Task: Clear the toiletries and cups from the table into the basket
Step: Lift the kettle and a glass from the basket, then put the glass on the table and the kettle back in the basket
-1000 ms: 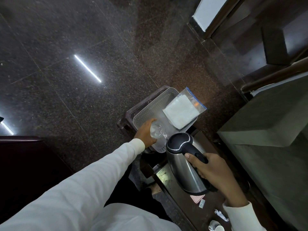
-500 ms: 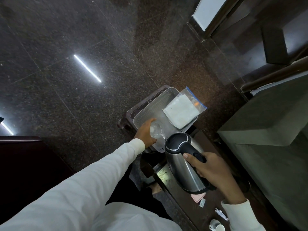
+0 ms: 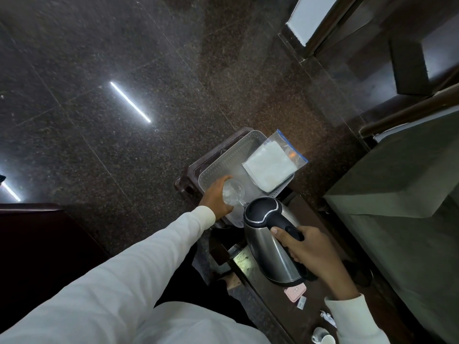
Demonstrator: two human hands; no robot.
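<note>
My left hand [image 3: 216, 200] grips a clear glass cup [image 3: 233, 193] inside the near end of the white perforated basket [image 3: 223, 158]. A clear zip bag with a white folded cloth [image 3: 270, 168] lies across the basket's far right corner. My right hand [image 3: 305, 247] holds the black handle of a steel electric kettle [image 3: 268, 242], lifted and tilted just beside the cup. On the dark table [image 3: 275, 299] lie a pink flat case [image 3: 295, 292], a small sachet [image 3: 301, 304], a white wrapper [image 3: 327, 317] and a white cup [image 3: 323, 337] at the bottom edge.
The basket rests on a dark brown stool [image 3: 188, 177] over a polished dark granite floor [image 3: 111, 70]. A grey-green covered bed [image 3: 397, 194] fills the right side. A dark wooden piece [image 3: 29, 234] stands at the left.
The kettle has shifted slightly left and nearer the cup. My left hand with the glass cup stays almost still in the basket.
</note>
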